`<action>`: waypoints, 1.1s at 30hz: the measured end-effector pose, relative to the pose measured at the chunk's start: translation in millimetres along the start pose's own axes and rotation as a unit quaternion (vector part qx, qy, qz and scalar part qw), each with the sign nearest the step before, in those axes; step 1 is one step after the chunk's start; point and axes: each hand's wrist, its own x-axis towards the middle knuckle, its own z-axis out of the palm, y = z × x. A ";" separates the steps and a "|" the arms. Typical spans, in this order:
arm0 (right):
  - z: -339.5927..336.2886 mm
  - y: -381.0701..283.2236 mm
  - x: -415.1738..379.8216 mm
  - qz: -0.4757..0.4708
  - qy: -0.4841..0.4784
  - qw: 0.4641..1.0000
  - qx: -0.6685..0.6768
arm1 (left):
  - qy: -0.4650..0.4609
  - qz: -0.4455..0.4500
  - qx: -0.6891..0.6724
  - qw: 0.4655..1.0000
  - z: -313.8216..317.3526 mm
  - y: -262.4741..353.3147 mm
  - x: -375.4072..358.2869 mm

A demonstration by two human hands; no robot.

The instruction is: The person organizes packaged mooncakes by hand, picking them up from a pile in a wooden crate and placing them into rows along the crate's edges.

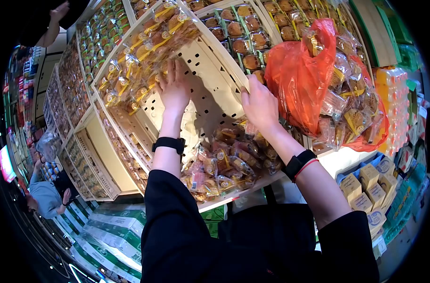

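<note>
My left hand (175,89) is stretched out with its fingers spread, touching the near edge of a row of clear-wrapped pastries (144,59) with yellow labels. These lie along the far left side of a cream perforated plastic crate (210,80). With its fingers bent over the rim, my right hand (261,104) holds the crate's right side wall. Below and between my hands, a loose heap of wrapped pastries (224,162) lies at the crate's near end. Close to my right hand sits a red plastic bag (295,80), open around more wrapped pastries (351,108).
More trays of packaged cakes (238,35) stand beyond and to the left. Bottled orange drinks (395,104) and a blue crate of boxes (363,188) are at the right. Green-and-white cartons (113,224) are stacked lower left. Another person (47,198) is at the left; a bystander's hand (59,12) shows top left.
</note>
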 end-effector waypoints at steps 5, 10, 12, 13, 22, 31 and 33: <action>2.6 2.6 0.0 -0.005 0.014 1.000 0.005 | -0.037 -0.018 0.038 0.998 -5.0 2.8 -0.1; 5.3 6.2 0.2 -0.009 0.025 1.000 0.008 | -0.005 -0.028 -0.098 0.995 -13.1 23.2 -15.0; 8.5 7.9 0.0 -0.027 0.034 0.999 0.011 | -0.029 0.032 -0.167 0.985 -26.9 36.2 -41.7; 8.4 6.8 -0.4 -0.026 0.035 0.999 0.014 | -0.051 0.087 -0.237 0.966 -34.5 41.6 -57.3; 9.7 8.4 -1.0 -0.038 0.048 0.998 0.022 | -0.217 0.156 -0.259 0.928 -35.7 51.6 -136.3; 6.7 7.1 -0.4 -0.031 0.035 0.999 0.009 | -0.188 0.134 -0.279 0.932 -53.7 43.5 -109.5; 6.1 6.7 -1.1 -0.029 0.032 0.999 0.012 | -0.097 0.135 -0.312 0.935 -44.9 34.5 -95.0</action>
